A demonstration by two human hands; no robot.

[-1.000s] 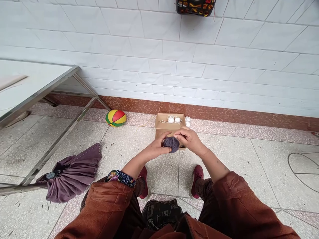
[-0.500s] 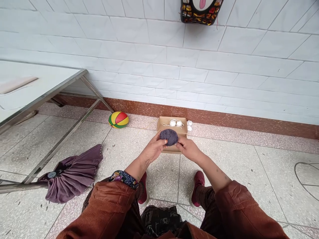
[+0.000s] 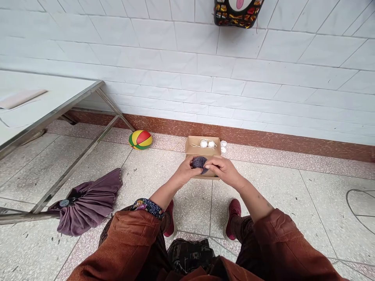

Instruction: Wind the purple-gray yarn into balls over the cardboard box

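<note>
A dark purple-grey ball of yarn [image 3: 199, 162] is held up in front of me, above an open cardboard box [image 3: 190, 150]. My left hand [image 3: 186, 170] grips the ball from its left side, thumb along the near face. On the other side my right hand [image 3: 221, 168] has its thumb and fingertips pinched at the ball's right edge, partly covering it. Whether those fingertips hold a strand or the ball itself is too small to make out. White balls [image 3: 207, 143] with loose white cord lie in the back part of the box.
Small white round items [image 3: 223, 146] lie right of the box. A red, yellow and green ball [image 3: 140, 139] and a folded purple umbrella [image 3: 90, 207] rest at left by a metal-framed table [image 3: 70, 93]. A wire frame [image 3: 361, 210] is at far right.
My right hand has moved up and left over the ball's right side, covering more of it. The ball has turned slightly in my left hand, which stays around it.
</note>
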